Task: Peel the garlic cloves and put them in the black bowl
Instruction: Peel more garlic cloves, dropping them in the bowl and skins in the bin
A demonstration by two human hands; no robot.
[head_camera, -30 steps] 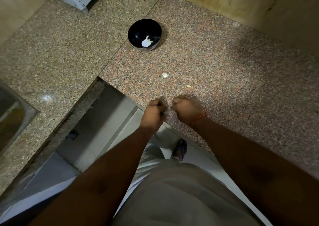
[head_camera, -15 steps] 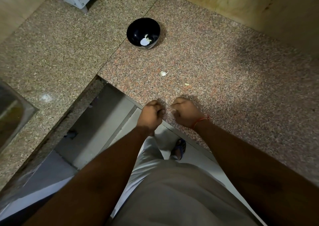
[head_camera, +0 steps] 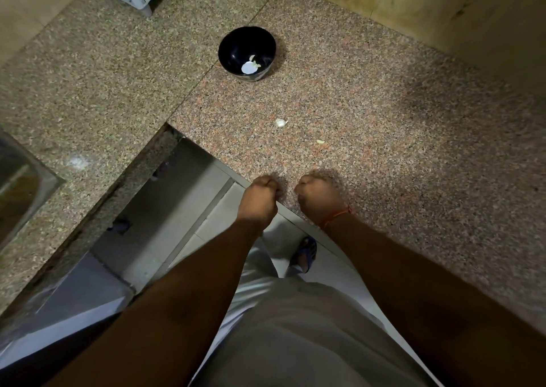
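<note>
Standing over the granite counter [head_camera: 384, 114], we see it take up most of the view, its near edge cut back where floor tiles and a sandalled foot [head_camera: 307, 253] show below. Our two arms reach forward over that edge, and both hands sit close together, just apart, at the counter's lip. Our left hand [head_camera: 260, 197] is curled into a fist with the knuckles up; our right hand [head_camera: 319, 199], with an orange thread at the wrist, is curled the same way. Whether either holds a clove we cannot tell, since the fingertips are tucked under and hidden.

Farther out, well apart from the hands, stands the black bowl [head_camera: 233, 46], upright, with a pale piece or two lying in its bottom, likely garlic already peeled. Between bowl and hands lies one garlic clove [head_camera: 281, 123] on the stone, its skin seemingly on. Nearer us and to its right lies a small pale scrap [head_camera: 320, 141], perhaps a bit of skin.

We judge the peeling step to be in hand, with the task early on. The next move probably calls for working the skin loose with the fingertips, then a reach forward to drop the clove in the bowl.
</note>
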